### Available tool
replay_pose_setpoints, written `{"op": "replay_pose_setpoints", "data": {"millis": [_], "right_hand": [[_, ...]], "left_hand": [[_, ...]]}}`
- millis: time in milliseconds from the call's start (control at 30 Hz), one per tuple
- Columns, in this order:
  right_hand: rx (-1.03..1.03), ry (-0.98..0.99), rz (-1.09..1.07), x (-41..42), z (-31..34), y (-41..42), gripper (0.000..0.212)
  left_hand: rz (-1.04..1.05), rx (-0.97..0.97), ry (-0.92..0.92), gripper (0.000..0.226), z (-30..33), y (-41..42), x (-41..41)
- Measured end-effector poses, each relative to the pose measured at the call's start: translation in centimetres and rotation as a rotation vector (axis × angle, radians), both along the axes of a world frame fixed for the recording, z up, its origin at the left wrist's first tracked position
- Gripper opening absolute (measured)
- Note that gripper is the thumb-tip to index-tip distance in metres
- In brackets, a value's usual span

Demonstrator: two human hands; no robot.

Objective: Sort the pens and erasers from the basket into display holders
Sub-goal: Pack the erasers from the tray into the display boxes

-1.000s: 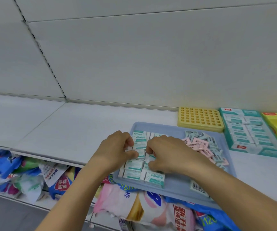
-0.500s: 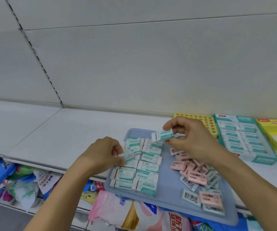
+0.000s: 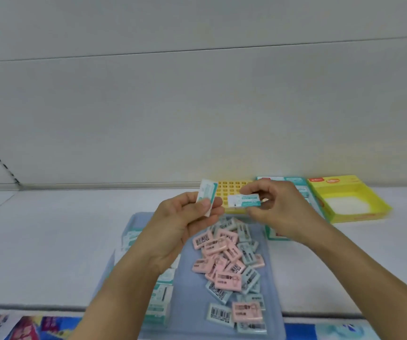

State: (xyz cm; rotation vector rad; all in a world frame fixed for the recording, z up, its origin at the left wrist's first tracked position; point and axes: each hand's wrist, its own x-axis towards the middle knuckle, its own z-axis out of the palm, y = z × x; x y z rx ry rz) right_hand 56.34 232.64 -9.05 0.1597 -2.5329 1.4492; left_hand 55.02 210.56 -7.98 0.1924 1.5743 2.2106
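Erasers [image 3: 244, 200] in hands, above tray [image 3: 187, 285].

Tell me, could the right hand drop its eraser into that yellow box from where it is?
Probably yes. The right hand pinches a teal eraser just left of the yellow box, whose open top faces up, and nothing stands between them.

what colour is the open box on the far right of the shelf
Yellow box, with a white floor inside; seen in the head view.

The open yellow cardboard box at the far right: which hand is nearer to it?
Right. The right hand is just left of the yellow box; the left hand lies farther left.
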Motion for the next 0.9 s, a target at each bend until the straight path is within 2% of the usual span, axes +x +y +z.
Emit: {"op": "replay_pose_setpoints", "data": {"millis": [67,167,267,400,533,667,733,800,867,900], "right_hand": [[0.176,-0.01,-0.105,-0.8,-0.1,3.2,0.038],[0.328,-0.108,-0.237,-2.0,-1.0,7.0,0.031],[0.505,-0.163,-0.237,-2.9,-2.5,8.2,0.031],[0.493,-0.16,-0.198,-3.6,-3.5,8.2,0.031],[0.46,-0.152,-0.208,-3.8,-3.5,8.1,0.025],[0.616,-0.175,-0.185,-3.3,-2.7,7.8,0.025],[0.551,-0.051,-0.172,-2.4,-1.8,7.2,0.026],[0.248,0.043,-0.074,-1.4,0.0,6.2,0.026],[0.051,0.016,0.116,-0.7,1.8,5.8,0.025],[0.064,-0.01,0.17,-0.5,2.4,5.9,0.017]], "left_hand": [[0.035,-0.032,0.01,0.042,-0.2,1.4,-0.4],[0.096,-0.083,0.002,0.046,-0.7,2.8,-0.8],[0.109,-0.098,-0.01,0.049,-1.1,3.7,-0.9],[0.109,-0.048,-0.047,0.041,-1.7,4.4,-1.0],[0.105,-0.04,-0.08,0.044,-1.9,4.5,-1.2],[0.146,-0.014,-0.077,0.032,-1.8,5.1,-0.9],[0.186,-0.162,0.083,0.022,-1.6,5.8,-0.8],[0.239,-0.503,0.388,0.021,-1.4,6.6,-0.9],[0.213,-0.721,0.696,0.021,-0.8,7.6,-0.9],[0.176,-0.773,0.819,0.019,-0.5,8.1,-0.9]]}}
